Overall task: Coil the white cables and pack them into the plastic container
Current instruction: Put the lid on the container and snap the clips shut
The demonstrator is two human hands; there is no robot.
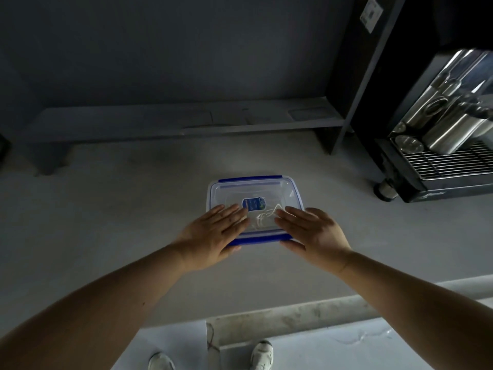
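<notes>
A clear plastic container (266,189) with blue clips and a blue label sits on the grey counter, its lid on. White cables (262,218) show faintly through the lid, coiled inside near the front. My left hand (216,233) lies flat on the lid's front left part, fingers straight. My right hand (309,231) lies flat on the front right part, fingers straight, thumb hanging beside the front edge.
A coffee machine (440,134) with steel jugs and a drip grate stands at the right. A low grey shelf (186,121) runs along the wall behind. The counter's front edge (293,313) is near my body, with my shoes on the floor below.
</notes>
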